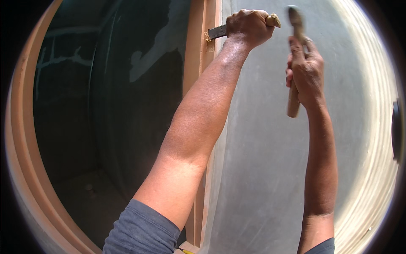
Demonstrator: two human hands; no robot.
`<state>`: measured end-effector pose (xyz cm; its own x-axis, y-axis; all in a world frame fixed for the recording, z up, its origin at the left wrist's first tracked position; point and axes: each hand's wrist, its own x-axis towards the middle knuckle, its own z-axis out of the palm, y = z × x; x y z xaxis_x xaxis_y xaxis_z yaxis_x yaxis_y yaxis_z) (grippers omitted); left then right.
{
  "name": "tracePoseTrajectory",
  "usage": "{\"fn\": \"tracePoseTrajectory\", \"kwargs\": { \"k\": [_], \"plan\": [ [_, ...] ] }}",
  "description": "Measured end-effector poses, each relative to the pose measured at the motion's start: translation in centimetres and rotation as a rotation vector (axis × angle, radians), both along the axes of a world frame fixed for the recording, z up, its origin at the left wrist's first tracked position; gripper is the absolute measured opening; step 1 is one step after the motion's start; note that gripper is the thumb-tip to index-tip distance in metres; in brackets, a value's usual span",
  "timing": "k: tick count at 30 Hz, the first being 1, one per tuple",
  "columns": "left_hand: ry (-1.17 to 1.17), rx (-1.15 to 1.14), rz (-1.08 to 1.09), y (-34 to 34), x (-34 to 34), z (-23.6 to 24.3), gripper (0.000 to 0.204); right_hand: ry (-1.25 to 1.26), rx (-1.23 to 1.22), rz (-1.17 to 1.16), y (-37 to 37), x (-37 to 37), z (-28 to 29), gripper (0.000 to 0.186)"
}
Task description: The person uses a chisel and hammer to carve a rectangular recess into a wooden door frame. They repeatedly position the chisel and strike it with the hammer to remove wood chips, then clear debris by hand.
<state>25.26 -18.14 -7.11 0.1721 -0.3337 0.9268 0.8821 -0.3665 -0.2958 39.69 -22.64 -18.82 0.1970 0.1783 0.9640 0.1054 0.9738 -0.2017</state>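
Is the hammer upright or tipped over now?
Roughly upright in view: the hammer head is above the right hand, the handle end below.

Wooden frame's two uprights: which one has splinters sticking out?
The right upright, beside the chisel in the left hand: pale splinters show there, while the left upright shows none.

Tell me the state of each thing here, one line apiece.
Left hand: closed around the chisel.
Chisel: held, blade tip at the wooden frame.
Right hand: closed around the hammer.
Hammer: blurred, its head apart from the chisel.
Wooden frame: splintered near the blade.
Grey wall: smooth, brightly lit.
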Motion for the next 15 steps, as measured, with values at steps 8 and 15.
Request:
{"fn": "tracePoseTrajectory", "kwargs": {
  "k": [8, 15],
  "plan": [
    [-0.045, -0.104, 0.005, 0.9, -0.6, 1.3, 0.037, -0.084, -0.056, -0.013, -0.9, 1.6, -0.5, 0.052],
    [-0.149, 0.102, -0.02, 0.3, -2.7, 4.3, 0.029, -0.114, -0.008, -0.033, -2.3, 1.6, -1.0, 0.053]
  ]
}}
